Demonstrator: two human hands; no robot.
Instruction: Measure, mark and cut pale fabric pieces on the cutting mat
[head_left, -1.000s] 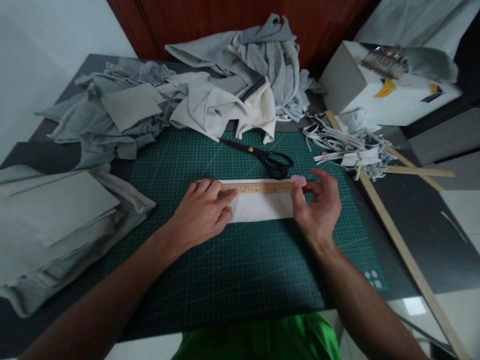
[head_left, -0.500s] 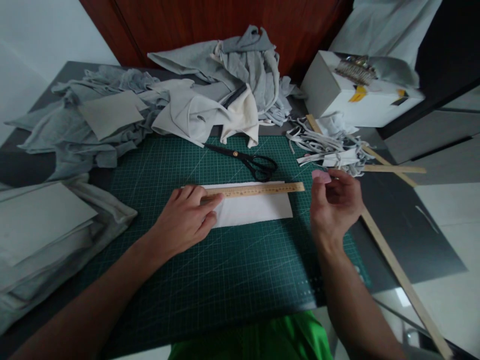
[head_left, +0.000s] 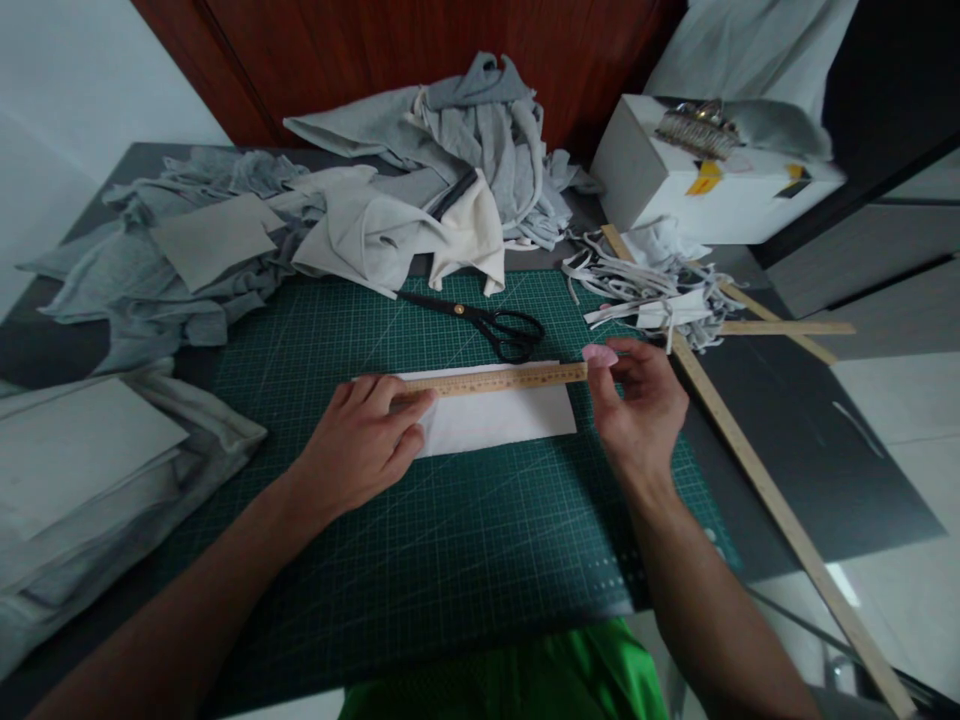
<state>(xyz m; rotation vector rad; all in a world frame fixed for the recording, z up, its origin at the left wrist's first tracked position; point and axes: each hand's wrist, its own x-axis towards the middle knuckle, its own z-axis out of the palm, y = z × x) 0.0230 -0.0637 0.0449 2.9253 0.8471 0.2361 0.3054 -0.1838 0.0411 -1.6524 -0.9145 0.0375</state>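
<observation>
A wooden ruler [head_left: 495, 380] lies along the upper part of a white cloth strip [head_left: 495, 417] on the green cutting mat [head_left: 465, 540]. My left hand [head_left: 367, 435] presses on the ruler's left end, fingers spread over it and the cloth. Between the thumb and fingers of my right hand [head_left: 637, 410] is a small pink piece [head_left: 600, 356], held at the ruler's right end. Black scissors [head_left: 487, 320] lie just above the ruler.
Grey fabric [head_left: 180, 240] and cream fabric [head_left: 472, 230] are heaped behind the mat. More cloth [head_left: 82, 460] lies at left. Cut strips [head_left: 652, 285], wooden sticks [head_left: 787, 520] and a white box [head_left: 660, 190] are at right.
My right hand has moved left with the pink piece, from beyond the ruler to its right end. My left hand stays on the ruler. The view has shifted slightly.
</observation>
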